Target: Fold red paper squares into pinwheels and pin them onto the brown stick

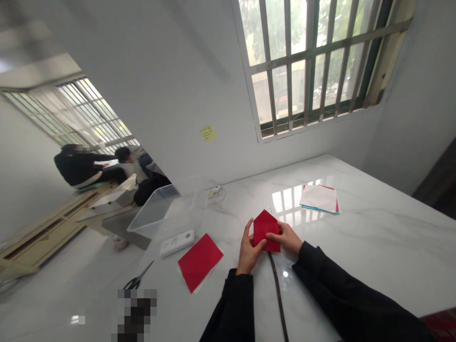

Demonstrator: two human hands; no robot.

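Observation:
A piece of red paper (265, 227), its top folded to a point like an envelope, is held up between both hands above the marble-patterned table. My left hand (248, 249) grips its left and lower edge, thumb on the front. From the right side, my right hand (288, 237) pinches it, with the thumb lying across the front. The fingers behind the paper are partly hidden. Left of my hands, a flat red sheet (201, 261) lies on the table over a paler sheet.
A white power bank (177, 243) and scissors (137, 280) lie left, near a clear plastic bin (160, 213). A stack of coloured papers (319, 198) lies at the back right. A dark strap (277, 294) hangs between my arms. Two people sit far left.

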